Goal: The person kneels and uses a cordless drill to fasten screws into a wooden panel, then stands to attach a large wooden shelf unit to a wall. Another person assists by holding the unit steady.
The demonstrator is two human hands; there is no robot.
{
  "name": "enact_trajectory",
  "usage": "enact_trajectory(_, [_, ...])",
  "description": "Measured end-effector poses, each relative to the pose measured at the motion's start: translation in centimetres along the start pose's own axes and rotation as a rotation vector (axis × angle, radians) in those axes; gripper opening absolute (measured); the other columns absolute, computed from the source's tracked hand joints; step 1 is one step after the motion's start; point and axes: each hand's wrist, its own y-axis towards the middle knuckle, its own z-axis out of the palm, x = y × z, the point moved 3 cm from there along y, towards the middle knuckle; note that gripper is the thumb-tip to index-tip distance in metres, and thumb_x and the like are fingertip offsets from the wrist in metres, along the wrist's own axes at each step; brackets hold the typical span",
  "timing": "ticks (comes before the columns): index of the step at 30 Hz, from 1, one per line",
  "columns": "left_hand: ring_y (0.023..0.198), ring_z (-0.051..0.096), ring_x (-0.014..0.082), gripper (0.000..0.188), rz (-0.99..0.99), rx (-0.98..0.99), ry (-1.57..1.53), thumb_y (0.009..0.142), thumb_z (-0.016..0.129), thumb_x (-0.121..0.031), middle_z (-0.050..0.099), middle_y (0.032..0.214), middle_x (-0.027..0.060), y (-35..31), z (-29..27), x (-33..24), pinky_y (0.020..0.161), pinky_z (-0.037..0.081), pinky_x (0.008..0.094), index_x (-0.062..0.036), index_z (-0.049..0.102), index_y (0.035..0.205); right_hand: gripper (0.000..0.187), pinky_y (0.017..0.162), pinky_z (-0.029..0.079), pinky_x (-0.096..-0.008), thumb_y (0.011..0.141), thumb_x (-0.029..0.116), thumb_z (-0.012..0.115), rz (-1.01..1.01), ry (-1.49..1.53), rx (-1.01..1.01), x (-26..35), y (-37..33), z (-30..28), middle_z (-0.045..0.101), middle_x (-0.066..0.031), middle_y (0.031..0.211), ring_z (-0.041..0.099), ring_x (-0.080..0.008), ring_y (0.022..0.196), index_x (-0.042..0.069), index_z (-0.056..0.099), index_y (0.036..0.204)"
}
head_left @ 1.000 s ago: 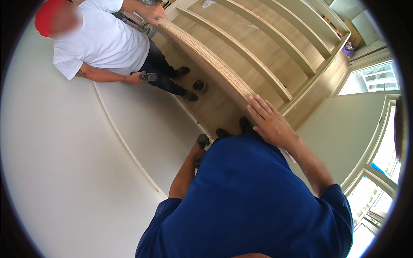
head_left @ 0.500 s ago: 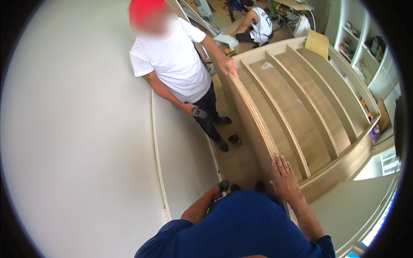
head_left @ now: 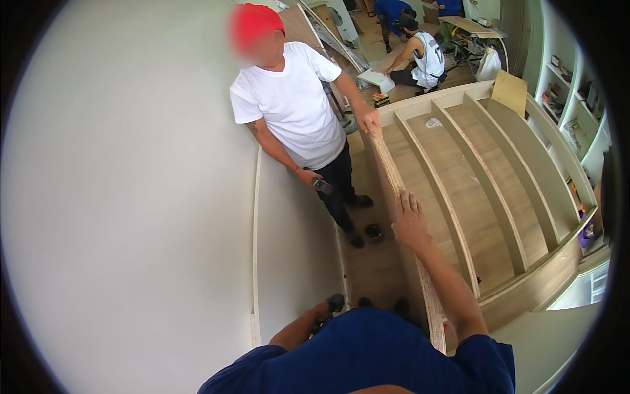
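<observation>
My right hand point(head_left: 411, 222) lies with fingers stretched out on the near-left plywood edge of a wooden cabinet frame point(head_left: 428, 285). The frame rests on its back, and several parallel dividers run across it. Low beside the left wall panel, my left hand point(head_left: 320, 310) is closed around a tool with a rounded black end point(head_left: 336, 302); my blue shirt hides most of it. Across from me, a person in a red cap rests a hand point(head_left: 369, 121) on the same plywood edge. That person's other hand point(head_left: 306, 176) holds a dark hand tool point(head_left: 322, 186).
A tall pale panel point(head_left: 131, 197) fills the left side. A small dark round object point(head_left: 373, 231) sits on the floor in the narrow aisle. Loose yellowish board point(head_left: 509, 92) leans on the frame's far corner. People work at the back; shelves point(head_left: 569, 92) stand at right.
My right hand has slid forward along the plywood edge toward the other person. The whole view has shifted, so the scene sits lower and farther right. My left hand keeps its tool.
</observation>
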Motion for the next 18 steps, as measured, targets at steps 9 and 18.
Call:
enact_trajectory(9, [0.106, 0.073, 0.0414, 0.098, 0.017, -0.015, -0.116, 0.076, 0.079, -0.011, 0.069, 0.118, 0.0261, -4.2, -1.3, -2.0, 0.087, 0.06, 0.0491, -0.0083, 0.029, 0.16, 0.101, 0.127, 0.031, -0.0553, 0.091, 0.033, 0.075, -0.013, -0.119, -0.001, -0.9, 1.3, 1.7, 0.017, -0.0276, 0.174, 0.021, -0.0455, 0.161, -0.01, 0.021, 0.164])
enact_trajectory(18, [0.095, 0.075, 0.0421, 0.099, -0.199, 0.086, -0.019, 0.077, 0.078, -0.012, 0.072, 0.108, 0.0289, -2.6, -7.0, -7.0, 0.08, 0.061, 0.0492, -0.0036, 0.024, 0.16, 0.09, 0.125, 0.031, -0.0589, 0.093, 0.03, 0.072, -0.092, 0.122, 0.033, -0.4, -10.1, -2.7, 0.022, -0.0274, 0.173, 0.024, -0.0465, 0.159, -0.01, 0.029, 0.161])
